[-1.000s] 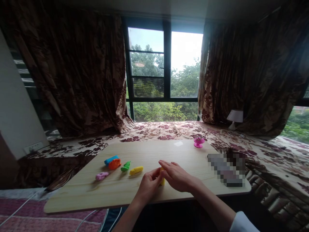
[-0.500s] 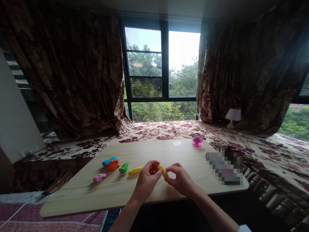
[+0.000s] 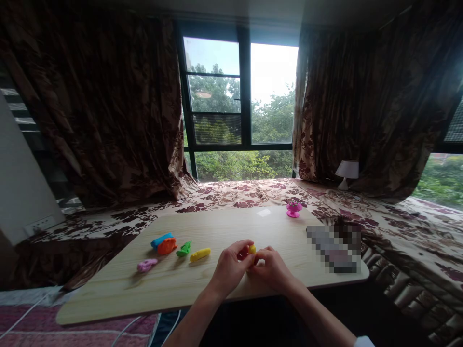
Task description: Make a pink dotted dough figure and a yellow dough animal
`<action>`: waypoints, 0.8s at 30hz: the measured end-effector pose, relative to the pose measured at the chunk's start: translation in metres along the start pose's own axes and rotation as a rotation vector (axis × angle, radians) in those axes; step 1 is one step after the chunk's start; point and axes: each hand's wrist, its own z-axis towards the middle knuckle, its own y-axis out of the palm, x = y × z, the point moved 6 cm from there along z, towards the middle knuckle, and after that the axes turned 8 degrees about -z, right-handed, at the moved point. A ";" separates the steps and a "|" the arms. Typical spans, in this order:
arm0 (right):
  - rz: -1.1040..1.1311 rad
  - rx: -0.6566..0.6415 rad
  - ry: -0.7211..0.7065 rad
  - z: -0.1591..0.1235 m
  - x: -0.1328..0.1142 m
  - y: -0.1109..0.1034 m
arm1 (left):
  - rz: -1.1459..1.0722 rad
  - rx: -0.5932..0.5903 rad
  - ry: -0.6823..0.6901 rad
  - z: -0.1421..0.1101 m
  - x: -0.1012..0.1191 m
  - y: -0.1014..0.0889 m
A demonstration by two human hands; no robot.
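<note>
The left hand had thumb and fingers closed on a small yellow piece, largely hidden by them. The right hand had its fingertips curled in against the piece's near side; whether they gripped it or only pressed could not be told. The work on this piece looked unfinished, since it was in the fingers and not set down. To the fingers' left, a yellow roll lay apart on the table, seemingly already formed. Farther left lay green, orange, blue and pale pink lumps, untouched by either hand.
</note>
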 end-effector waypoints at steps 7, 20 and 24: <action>-0.021 -0.018 0.003 0.004 -0.002 0.005 | 0.028 0.011 0.007 -0.003 -0.001 -0.004; 0.071 -0.054 -0.078 0.004 -0.001 -0.027 | -0.023 0.034 -0.022 -0.007 -0.011 -0.007; 0.137 -0.051 -0.118 0.011 -0.011 -0.041 | 0.029 -0.006 -0.028 -0.009 -0.013 -0.004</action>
